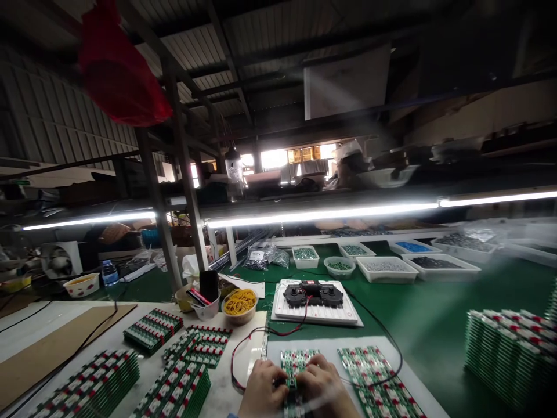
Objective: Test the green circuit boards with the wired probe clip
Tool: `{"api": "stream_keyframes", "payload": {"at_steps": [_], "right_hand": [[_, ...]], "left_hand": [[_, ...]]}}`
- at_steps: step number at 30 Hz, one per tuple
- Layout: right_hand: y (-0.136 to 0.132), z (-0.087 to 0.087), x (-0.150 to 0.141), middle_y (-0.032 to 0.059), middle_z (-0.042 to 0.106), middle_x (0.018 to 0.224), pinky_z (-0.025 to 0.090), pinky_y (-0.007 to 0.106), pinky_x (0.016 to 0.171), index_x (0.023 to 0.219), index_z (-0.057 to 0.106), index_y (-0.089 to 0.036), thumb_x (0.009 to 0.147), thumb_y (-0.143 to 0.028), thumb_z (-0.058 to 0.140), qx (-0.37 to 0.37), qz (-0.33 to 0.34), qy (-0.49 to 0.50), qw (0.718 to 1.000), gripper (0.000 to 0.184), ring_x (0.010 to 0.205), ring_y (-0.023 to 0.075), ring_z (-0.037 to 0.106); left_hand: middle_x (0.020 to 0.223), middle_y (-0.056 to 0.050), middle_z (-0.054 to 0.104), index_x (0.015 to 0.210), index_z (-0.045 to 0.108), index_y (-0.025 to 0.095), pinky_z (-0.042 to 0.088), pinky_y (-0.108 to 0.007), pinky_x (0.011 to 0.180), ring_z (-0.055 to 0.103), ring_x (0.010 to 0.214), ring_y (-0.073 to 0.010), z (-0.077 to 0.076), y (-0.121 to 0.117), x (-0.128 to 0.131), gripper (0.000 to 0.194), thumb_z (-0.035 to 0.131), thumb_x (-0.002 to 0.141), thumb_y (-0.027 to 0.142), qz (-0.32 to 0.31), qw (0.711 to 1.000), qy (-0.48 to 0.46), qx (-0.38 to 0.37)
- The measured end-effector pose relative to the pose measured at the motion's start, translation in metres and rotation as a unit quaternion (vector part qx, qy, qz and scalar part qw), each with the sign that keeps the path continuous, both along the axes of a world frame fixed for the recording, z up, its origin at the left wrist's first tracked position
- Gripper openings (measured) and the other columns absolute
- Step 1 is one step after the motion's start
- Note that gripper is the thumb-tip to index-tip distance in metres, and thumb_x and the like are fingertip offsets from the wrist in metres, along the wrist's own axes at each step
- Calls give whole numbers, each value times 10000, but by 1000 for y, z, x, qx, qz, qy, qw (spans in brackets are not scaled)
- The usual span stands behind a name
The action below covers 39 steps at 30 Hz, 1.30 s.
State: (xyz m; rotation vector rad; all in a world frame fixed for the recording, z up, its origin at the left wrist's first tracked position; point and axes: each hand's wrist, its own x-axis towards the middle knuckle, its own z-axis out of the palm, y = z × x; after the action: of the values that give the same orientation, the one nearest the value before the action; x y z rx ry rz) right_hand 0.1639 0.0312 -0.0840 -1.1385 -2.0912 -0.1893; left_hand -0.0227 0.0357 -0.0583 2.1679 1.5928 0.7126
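Nothing legible: label on plastic bag (257, 254), label on water bottle (109, 274), print on circuit boards (295, 361), all too small/blurred.

From here I see a green-topped bench (418, 313) carrying white rectangular plastic trays of small parts (386, 270) along its far side, a tall stack of green circuit boards (509, 360) at right, and a white bowl of yellow rubber bands (239, 306) at near left.

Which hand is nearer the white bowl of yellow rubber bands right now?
Left. The left hand is below and to the right of the white bowl of yellow rubber bands, not touching it. The right hand is farther right, beyond the stack of green circuit boards.
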Motion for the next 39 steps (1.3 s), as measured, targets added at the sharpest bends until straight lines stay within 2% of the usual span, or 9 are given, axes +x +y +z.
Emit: {"api": "stream_keyframes", "payload": {"at_steps": [3,8,11,22,26,29,33,37,39], "right_hand": [[7,-14,0,-89,645,756,294,272,745,771,593,-269,708,-66,706,6,0,19,1000,240,911,175,526],[21,-36,-2,-38,575,656,301,295,746,727,531,-227,786,-82,585,174,2,-2,985,166,861,190,520],[21,-35,-4,-21,555,640,315,306,755,721,518,-213,813,-77,543,202,0,-24,979,166,831,195,516],[8,-20,-3,-16,593,659,342,303,735,695,549,-207,783,-130,641,121,-6,-38,992,148,803,192,513],[3,0,-3,-46,619,636,325,285,718,648,575,-216,759,-108,683,-24,-12,-22,999,189,842,182,535],[-2,14,-4,-38,662,716,330,284,738,695,624,-225,787,-92,656,-119,-30,-4,992,165,900,190,541],[1,30,-6,-28,683,743,327,290,755,726,663,-233,809,-93,636,-171,-36,-19,984,165,939,201,544],[14,39,-7,-38,696,736,315,296,744,724,687,-256,840,-64,584,-163,-50,-12,985,246,947,198,550],[19,37,-7,-33,697,727,313,298,730,715,691,-254,816,-35,590,-164,-60,-12,985,262,938,203,556]], "left_hand": [[884,-60,678,882,744,187,426,-322,877,548,964,-246,-11,4,-4,244,620,679,135,-9,1000,-16,15],[873,-59,688,911,749,193,441,-319,865,556,946,-248,-15,12,-8,281,633,659,145,-42,999,-1,14],[874,-58,685,905,753,207,446,-318,852,562,939,-244,-15,12,-9,282,636,657,140,-44,999,-2,8],[867,-65,653,895,754,218,444,-336,857,545,934,-243,-9,3,-4,256,618,688,153,-19,999,-36,9],[849,-74,641,879,750,202,436,-337,845,527,927,-250,-7,0,-2,253,626,669,138,-13,999,-7,35],[857,-60,641,873,740,218,421,-338,843,506,932,-251,-4,-3,-1,299,621,625,101,-10,998,9,54],[864,-60,654,907,750,237,393,-362,869,507,942,-255,13,-3,1,288,617,673,135,-8,998,40,37],[895,-63,668,940,755,252,387,-378,873,513,967,-264,36,4,5,247,588,764,204,7,999,40,21],[906,-63,672,918,758,240,394,-369,873,517,974,-262,39,8,6,238,593,753,191,9,999,27,17]]}}
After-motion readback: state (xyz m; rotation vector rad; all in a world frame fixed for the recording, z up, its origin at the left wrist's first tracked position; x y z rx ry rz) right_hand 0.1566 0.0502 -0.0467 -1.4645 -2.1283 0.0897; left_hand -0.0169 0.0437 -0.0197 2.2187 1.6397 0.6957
